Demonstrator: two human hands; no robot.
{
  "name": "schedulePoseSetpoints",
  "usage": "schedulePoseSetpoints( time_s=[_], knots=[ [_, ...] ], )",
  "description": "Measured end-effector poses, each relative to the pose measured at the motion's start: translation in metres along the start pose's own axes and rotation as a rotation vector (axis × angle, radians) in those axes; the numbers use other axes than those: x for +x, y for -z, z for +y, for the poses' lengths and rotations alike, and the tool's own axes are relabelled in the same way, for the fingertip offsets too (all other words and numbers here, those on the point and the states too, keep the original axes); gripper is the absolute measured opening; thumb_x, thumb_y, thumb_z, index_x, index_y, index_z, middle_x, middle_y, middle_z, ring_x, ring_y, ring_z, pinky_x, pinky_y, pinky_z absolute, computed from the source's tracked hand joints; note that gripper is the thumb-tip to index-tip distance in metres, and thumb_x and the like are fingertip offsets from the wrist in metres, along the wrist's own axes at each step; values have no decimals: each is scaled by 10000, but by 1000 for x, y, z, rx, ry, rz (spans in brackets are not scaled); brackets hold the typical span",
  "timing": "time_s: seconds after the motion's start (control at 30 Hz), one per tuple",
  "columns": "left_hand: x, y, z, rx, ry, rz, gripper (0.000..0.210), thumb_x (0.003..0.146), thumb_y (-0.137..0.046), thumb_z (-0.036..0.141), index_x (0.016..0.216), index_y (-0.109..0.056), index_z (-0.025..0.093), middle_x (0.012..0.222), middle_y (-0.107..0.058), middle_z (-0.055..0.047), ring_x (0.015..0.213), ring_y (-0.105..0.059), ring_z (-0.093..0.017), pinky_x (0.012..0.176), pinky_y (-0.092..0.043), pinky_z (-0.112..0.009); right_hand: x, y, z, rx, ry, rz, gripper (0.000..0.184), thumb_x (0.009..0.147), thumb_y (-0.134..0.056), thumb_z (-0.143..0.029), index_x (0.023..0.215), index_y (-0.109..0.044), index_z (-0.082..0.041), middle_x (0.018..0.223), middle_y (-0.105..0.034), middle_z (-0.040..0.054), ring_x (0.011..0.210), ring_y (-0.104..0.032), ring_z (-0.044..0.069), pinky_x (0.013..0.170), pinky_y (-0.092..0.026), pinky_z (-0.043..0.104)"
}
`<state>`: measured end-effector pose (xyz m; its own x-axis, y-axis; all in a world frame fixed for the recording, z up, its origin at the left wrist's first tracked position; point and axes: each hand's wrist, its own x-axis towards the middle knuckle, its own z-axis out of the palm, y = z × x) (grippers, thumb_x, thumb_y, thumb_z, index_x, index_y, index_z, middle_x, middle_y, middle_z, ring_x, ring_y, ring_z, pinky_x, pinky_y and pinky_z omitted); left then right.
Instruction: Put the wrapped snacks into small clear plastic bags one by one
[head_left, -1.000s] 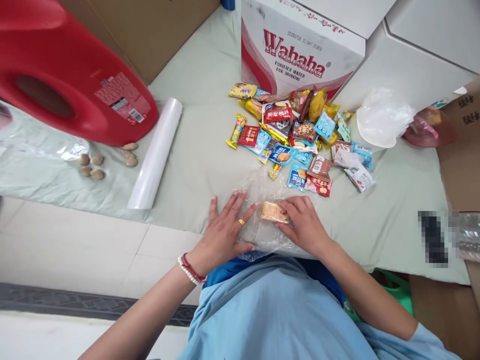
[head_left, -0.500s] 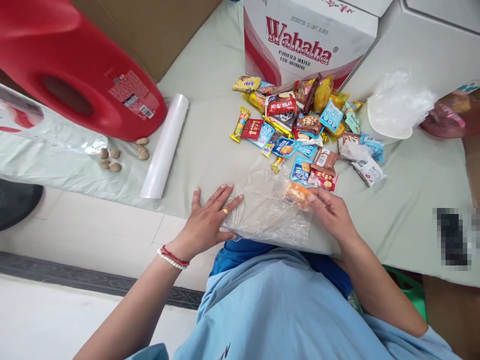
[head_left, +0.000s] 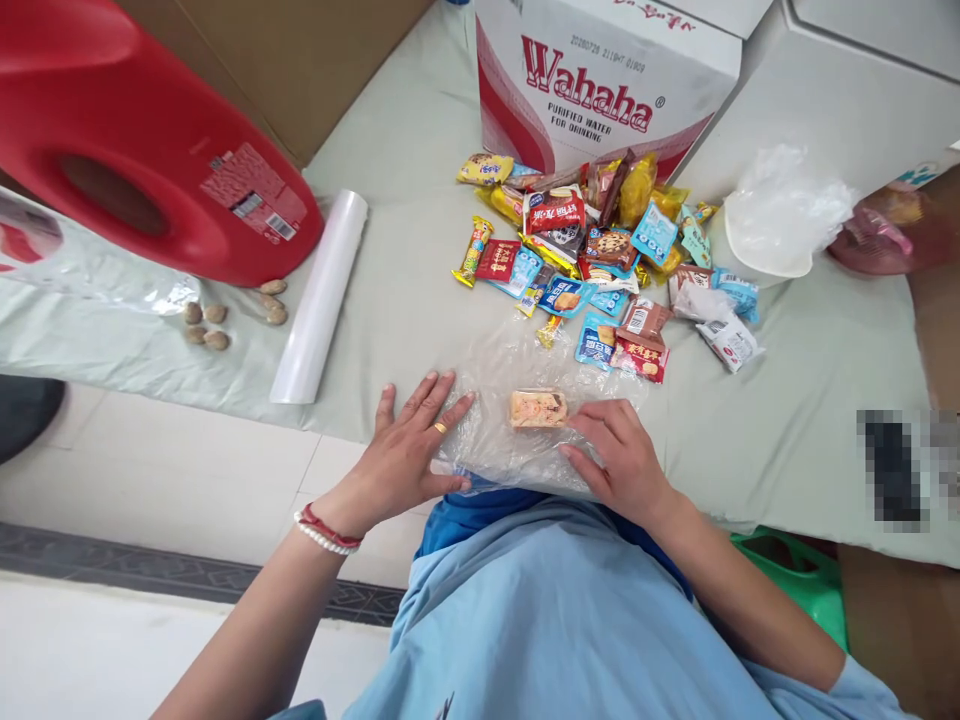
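Note:
A clear sheet of plastic wrap (head_left: 487, 440) lies crinkled over the front edge of the covered table. On it rests a small wrapped snack (head_left: 538, 408), beige and orange, lying flat. My left hand (head_left: 412, 440) is spread flat, its fingertips on the left side of the wrap. My right hand (head_left: 619, 455) hovers low by the snack's right end, thumb and fingers apart, the index fingertip at or very near the packet. Beyond the wrap is a loose heap of snack packets (head_left: 555, 260), among them a blue packet (head_left: 597, 340) and a red packet (head_left: 640, 360).
A white roll (head_left: 319, 300) lies to the left, near several brown nuts (head_left: 216, 313) and a big red jug (head_left: 225, 150). A Wahaha carton (head_left: 600, 90) stands behind the heap. At right are a white container (head_left: 769, 235) with a plastic bag and a pink basket (head_left: 862, 245).
My right hand has brought the wrapped snack left to the middle of the plastic wrap and let go of it. My left hand stays spread in place; the view has shifted slightly.

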<state>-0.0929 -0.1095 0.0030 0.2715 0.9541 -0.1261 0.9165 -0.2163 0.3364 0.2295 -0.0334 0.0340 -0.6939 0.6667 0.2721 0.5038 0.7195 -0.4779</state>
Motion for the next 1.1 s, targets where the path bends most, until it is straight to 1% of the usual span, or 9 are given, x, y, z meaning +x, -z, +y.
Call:
schedulePoseSetpoints(
  time_s=[0.2, 0.33, 0.47, 0.57, 0.63, 0.73, 0.83, 0.97, 1.1],
  knots=[
    [10, 8, 18, 9, 98, 271, 393, 1047, -504, 436, 1363, -671, 273, 1683, -398, -126, 1621, -193, -398, 1271, -187, -692, -31, -4, -12, -179, -121, -164, 327, 1010, -649, -288, 1308, -653, -154, 1043, -702, 119, 979, -542, 280, 844, -471, 429],
    [24, 6, 40, 180, 58, 408, 301, 998, -629, 393, 1221, -711, 207, 1553, -545, -184, 1549, -367, -386, 1272, -249, -640, -44, -6, -12, -76, -45, -145, 177, 1024, -580, -157, 1097, -735, -203, 873, -677, 65, 884, -515, 225, 804, -440, 368],
    [27, 3, 40, 310, -165, 563, 372, 973, -641, 182, 1330, -651, 283, 1498, -629, -81, 1523, -437, -271, 1321, -184, -525, -61, 10, -15, -95, 93, -121, 202, 1028, -558, -112, 1092, -735, -185, 874, -703, 67, 955, -547, 227, 848, -442, 375],
    [27, -1, 31, 233, -395, 456, 379, 967, -561, 66, 1262, -680, 272, 1356, -730, -26, 1426, -554, -207, 1322, -207, -458, -69, 37, -14, 24, 87, -344, 164, 1049, -572, -216, 1046, -736, -204, 884, -719, 59, 904, -590, 209, 831, -468, 370],
    [28, -5, 26, 149, -400, 372, 308, 980, -526, 80, 1172, -704, 242, 1265, -767, -40, 1340, -627, -218, 1275, -311, -470, -64, 57, -11, 202, 34, -448, 168, 1058, -578, -297, 1038, -724, -217, 903, -729, 50, 844, -618, 183, 799, -497, 344],
    [29, -12, 23, 29, -309, 348, 226, 994, -523, 150, 1130, -694, 211, 1258, -758, -87, 1270, -666, -247, 1197, -416, -505, -38, 72, -2, 302, -72, -283, 162, 1069, -539, -249, 1077, -699, -224, 929, -724, 56, 842, -647, 173, 768, -527, 315],
    [28, -17, 24, -50, -271, 375, 185, 1004, -565, 247, 1149, -657, 179, 1302, -723, -143, 1273, -658, -269, 1176, -440, -522, 0, 54, 6, 120, -81, -102, 183, 1038, -596, -260, 1192, -687, -221, 1087, -728, 104, 989, -647, 231, 870, -553, 381],
    [26, -20, 21, -53, -235, 354, 434, 993, -635, 445, 1316, -597, 158, 1428, -642, -201, 1332, -615, -305, 1200, -407, -550, 40, 8, 8, -114, -44, -269, 519, 937, -737, -287, 1426, -601, -175, 1421, -633, 171, 1283, -545, 349, 1075, -503, 542],
    [25, -18, 17, -32, -222, 275, 623, 999, -596, 563, 1481, -517, 176, 1551, -559, -189, 1419, -551, -316, 1256, -298, -581, 46, 3, 13, -93, -90, -273, 417, 975, -655, -262, 1381, -632, -168, 1332, -680, 166, 1207, -597, 330, 1026, -532, 518]
  ],
)
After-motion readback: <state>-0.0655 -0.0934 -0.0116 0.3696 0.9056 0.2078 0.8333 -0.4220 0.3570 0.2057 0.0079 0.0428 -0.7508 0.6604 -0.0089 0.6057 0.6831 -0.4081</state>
